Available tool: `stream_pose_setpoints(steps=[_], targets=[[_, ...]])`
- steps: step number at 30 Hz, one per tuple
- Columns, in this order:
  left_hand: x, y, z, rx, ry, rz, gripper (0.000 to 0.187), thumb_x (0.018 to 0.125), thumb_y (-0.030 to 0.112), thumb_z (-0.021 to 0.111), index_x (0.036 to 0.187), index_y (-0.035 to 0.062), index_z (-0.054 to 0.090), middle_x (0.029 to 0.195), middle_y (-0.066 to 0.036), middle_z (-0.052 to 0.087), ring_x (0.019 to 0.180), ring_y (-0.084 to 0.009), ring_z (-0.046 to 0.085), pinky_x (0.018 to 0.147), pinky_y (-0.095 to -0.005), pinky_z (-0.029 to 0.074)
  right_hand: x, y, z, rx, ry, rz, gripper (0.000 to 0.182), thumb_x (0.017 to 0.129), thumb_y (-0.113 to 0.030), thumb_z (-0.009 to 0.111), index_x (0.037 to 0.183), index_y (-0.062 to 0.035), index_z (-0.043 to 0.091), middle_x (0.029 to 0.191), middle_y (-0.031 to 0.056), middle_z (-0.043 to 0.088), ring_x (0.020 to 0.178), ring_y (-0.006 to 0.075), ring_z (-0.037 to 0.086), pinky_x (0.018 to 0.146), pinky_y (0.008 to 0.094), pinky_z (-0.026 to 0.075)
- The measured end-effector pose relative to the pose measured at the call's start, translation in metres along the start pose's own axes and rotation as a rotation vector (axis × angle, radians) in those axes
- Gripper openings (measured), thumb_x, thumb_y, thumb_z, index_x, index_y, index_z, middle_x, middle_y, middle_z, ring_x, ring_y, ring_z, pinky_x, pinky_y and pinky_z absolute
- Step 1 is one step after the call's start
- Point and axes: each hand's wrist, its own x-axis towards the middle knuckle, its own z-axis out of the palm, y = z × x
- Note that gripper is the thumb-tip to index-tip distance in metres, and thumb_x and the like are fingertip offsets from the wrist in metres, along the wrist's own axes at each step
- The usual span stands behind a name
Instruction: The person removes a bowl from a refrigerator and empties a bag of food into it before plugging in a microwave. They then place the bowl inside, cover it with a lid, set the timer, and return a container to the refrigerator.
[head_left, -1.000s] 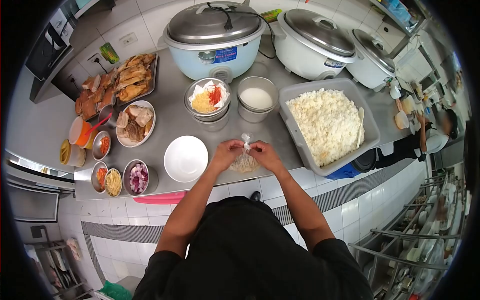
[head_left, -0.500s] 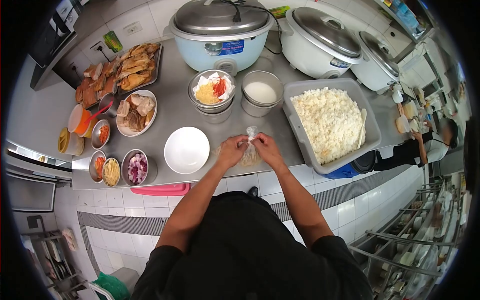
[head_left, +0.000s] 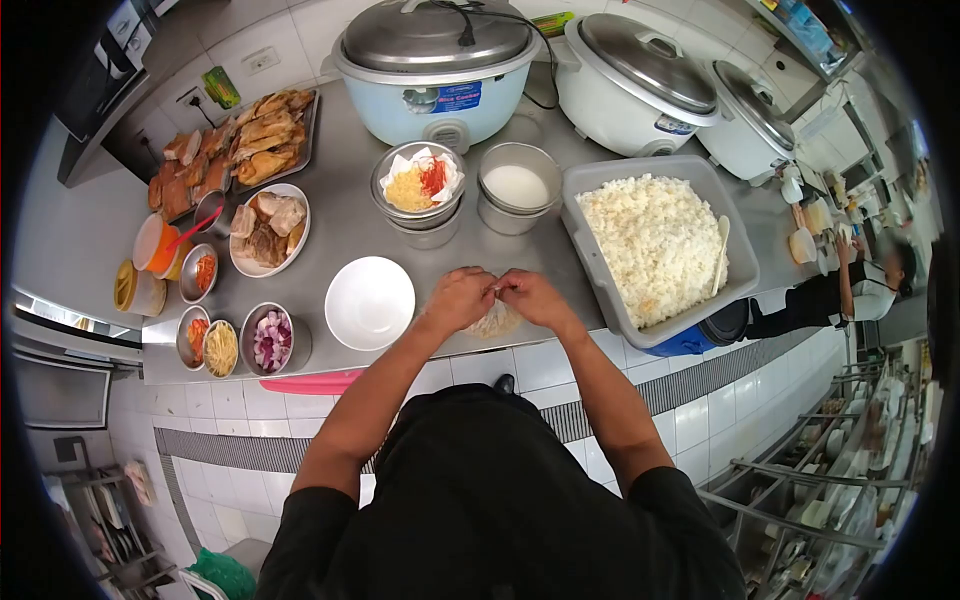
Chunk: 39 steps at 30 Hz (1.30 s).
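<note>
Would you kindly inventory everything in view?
Rice cookers: three, pale blue and white, back
Rice tub: one, grey, right
Paddle: one, white, in rice tub
Bag: one, clear, front centre
Bowl: one, white, left of bag
Meat plate: one, white, left
Browned meat: one pile, brown, rear left
Steel containers: five plus two stacks, silver, left, centre
Plastic tubs: at least two, orange, yellow, far left
Counter: one, grey, centre
Other person: one, light top, far right
Left hand: one, bare, on bag
Right hand: one, bare, on bag

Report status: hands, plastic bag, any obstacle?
Left hand and right hand pinching top of plastic bag. Plastic bag near counter edge, partly hidden. White bowl beside left hand, not blocking.
</note>
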Motion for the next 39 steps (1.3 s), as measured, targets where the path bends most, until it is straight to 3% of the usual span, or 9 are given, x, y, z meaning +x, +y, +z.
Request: stream_pose_setpoints(steps=[8,16,19,21,23,27,31,33,39], targets=[[0.004,-0.011,0.018,-0.55,-0.05,-0.424,0.014,0.086,0.008,0.065,0.098,0.0018,0.068,0.079,-0.003,0.067,0.069,-0.0077,0.058,0.067,-0.0249,0.049,-0.011,-0.007,0.001,-0.049,0.107,-0.003,0.013,0.087,-0.011,0.065,0.094,0.0007,0.067,0.089,0.0082,0.064,0.076,0.0165,0.06,0.072,0.0288,0.048],[-0.021,-0.008,0.036,-0.606,0.135,-0.419,0.025,0.083,0.016,0.07,0.104,0.0034,0.07,0.086,-0.008,0.071,0.073,-0.0146,0.065,0.068,-0.031,0.051,-0.019,-0.005,0.019,0.082,0.261,0.081,0.015,0.087,-0.013,0.067,0.096,-0.0012,0.066,0.089,0.0066,0.064,0.076,0.0153,0.059,0.07,0.028,0.047],[-0.019,-0.007,0.039,-0.478,0.128,-0.439,0.024,0.083,0.017,0.069,0.103,0.0026,0.069,0.082,-0.006,0.069,0.071,-0.0131,0.062,0.067,-0.0298,0.05,-0.015,-0.007,0.022,0.074,0.325,0.075,0.015,0.082,-0.01,0.067,0.095,-0.0013,0.066,0.089,0.0104,0.064,0.08,0.0237,0.063,0.072,0.032,0.05],[-0.016,-0.005,0.038,-0.453,0.149,-0.413,0.021,0.084,0.014,0.068,0.1,0.0009,0.069,0.078,-0.004,0.066,0.069,-0.01,0.058,0.065,-0.0281,0.048,-0.016,-0.019,0.018,-0.361,0.41,-0.201,0.016,0.078,-0.011,0.067,0.093,-0.0043,0.066,0.085,0.01,0.063,0.081,0.0294,0.064,0.071,0.0376,0.051],[-0.012,0.001,0.03,-0.288,0.063,-0.453,0.023,0.079,0.016,0.066,0.099,0.0058,0.07,0.086,-0.013,0.068,0.077,-0.0265,0.066,0.072,-0.0364,0.051,-0.016,-0.03,0.01,-0.49,0.344,-0.248,0.017,0.076,-0.011,0.067,0.093,-0.006,0.067,0.086,0.0093,0.063,0.08,0.0316,0.064,0.071,0.0403,0.052],[-0.006,0.005,0.026,-0.238,0.058,-0.37,0.02,0.078,0.015,0.064,0.095,0.0045,0.069,0.083,-0.014,0.067,0.076,-0.0294,0.065,0.072,-0.0387,0.051,-0.01,-0.023,0.002,-0.734,0.135,-0.188,0.019,0.075,-0.01,0.066,0.093,-0.0086,0.066,0.093,0.0069,0.063,0.077,0.0322,0.064,0.071,0.0435,0.052],[-0.005,-0.003,0.031,-0.294,0.068,-0.382,0.019,0.079,0.018,0.066,0.092,0.005,0.07,0.081,-0.014,0.068,0.075,-0.0288,0.067,0.071,-0.0386,0.051,-0.006,-0.018,0.004,-0.606,0.134,-0.106,0.018,0.076,-0.012,0.066,0.093,-0.0093,0.067,0.096,0.0075,0.064,0.076,0.0314,0.064,0.07,0.0428,0.052],[-0.007,-0.005,0.029,-0.325,0.097,-0.396,0.018,0.08,0.019,0.067,0.091,0.0051,0.07,0.08,-0.013,0.068,0.075,-0.0286,0.067,0.07,-0.0384,0.051,-0.009,-0.02,0.011,-0.337,0.353,-0.039,0.015,0.078,-0.015,0.066,0.092,-0.0099,0.068,0.091,0.0085,0.064,0.076,0.0307,0.065,0.07,0.0427,0.052],[-0.001,-0.002,0.02,-0.328,0.012,-0.418,0.015,0.082,0.018,0.067,0.09,0.0054,0.071,0.082,-0.013,0.069,0.075,-0.0276,0.067,0.071,-0.0374,0.052,-0.018,-0.03,0.002,-0.495,0.214,-0.16,0.016,0.078,-0.019,0.067,0.092,-0.0109,0.068,0.086,0.0092,0.064,0.078,0.031,0.065,0.071,0.0435,0.053]])
